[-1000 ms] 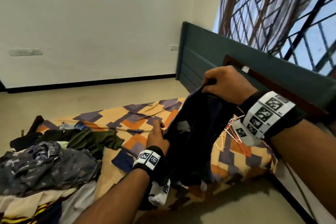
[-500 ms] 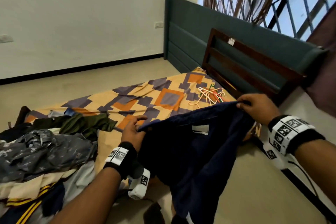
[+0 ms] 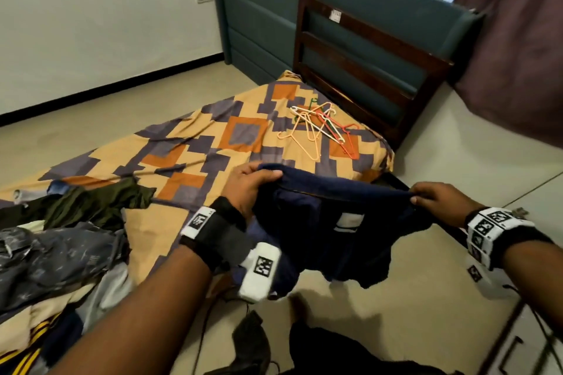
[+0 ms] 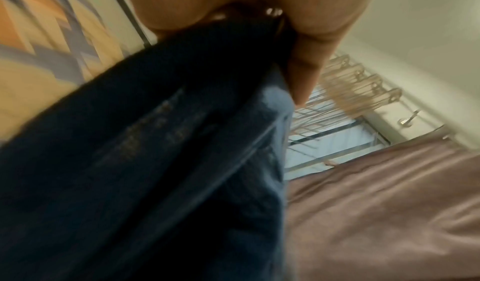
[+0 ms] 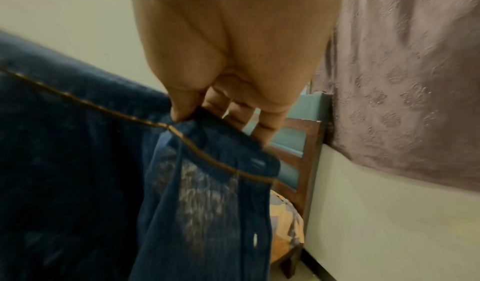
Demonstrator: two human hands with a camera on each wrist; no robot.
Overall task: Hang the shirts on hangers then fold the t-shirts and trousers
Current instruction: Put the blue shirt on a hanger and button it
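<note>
I see the dark blue jeans [image 3: 332, 222] at lower centre of the head view, stretched by the waistband over the bed [image 3: 195, 143] edge. My left hand [image 3: 246, 189] grips one end; my right hand [image 3: 438, 201] pinches the other. Hangers [image 3: 320, 128] lie centre frame; clothes pile [image 3: 58, 240] lower left.

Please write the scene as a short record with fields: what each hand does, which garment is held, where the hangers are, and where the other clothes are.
held garment: dark blue denim garment, stretched between both hands beside the bed
left hand: grips one end of its top edge
right hand: pinches the other end
hangers: loose heap on the patterned bedsheet, near the wooden headboard
other clothes: unfolded pile at the left
</note>
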